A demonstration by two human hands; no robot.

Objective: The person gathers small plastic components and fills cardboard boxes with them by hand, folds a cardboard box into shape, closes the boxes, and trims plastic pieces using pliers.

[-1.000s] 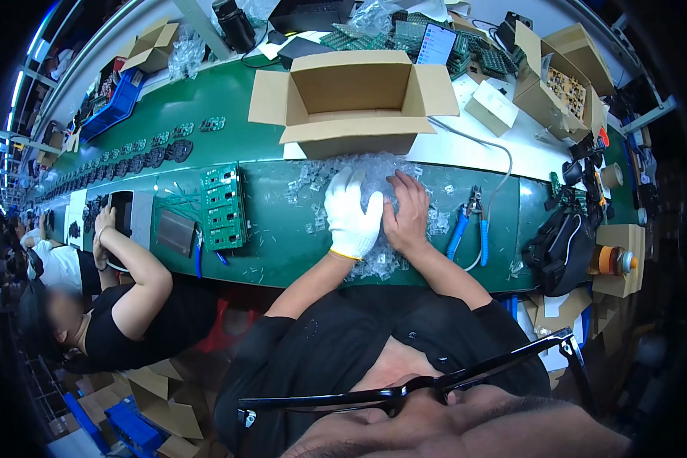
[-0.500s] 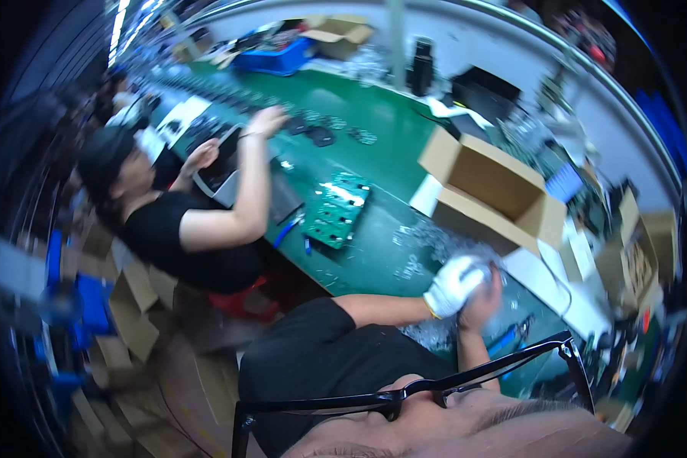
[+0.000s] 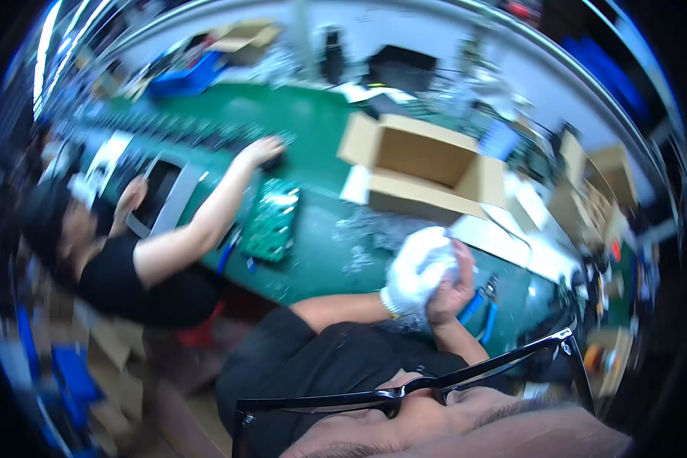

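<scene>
In a white knitted glove, my left hand [image 3: 414, 273] is curled and closed, up against my bare right hand [image 3: 452, 288]. Its fingers are bent up beside the glove. Something pale sits between the two hands; glove and fingers cover most of it, and I cannot make out its kind. Just beyond them, a scatter of small clear plastic pieces [image 3: 359, 238] lies on the green bench mat [image 3: 320, 263]. To the right of my right hand rests a pair of blue-handled pliers [image 3: 481, 307].
An open cardboard box [image 3: 427, 197] stands beyond my hands. Left of them lies a green circuit board panel [image 3: 272, 221]. A co-worker [image 3: 172, 256] reaches over the bench at left, by a row of small dark parts [image 3: 183, 133]. Another open carton [image 3: 576, 198] stands at right.
The whole view has swung, so the bench appears shifted left. My hands stay together, with the glove now in front of the right palm. The co-worker's arm is stretched out farther along the bench.
</scene>
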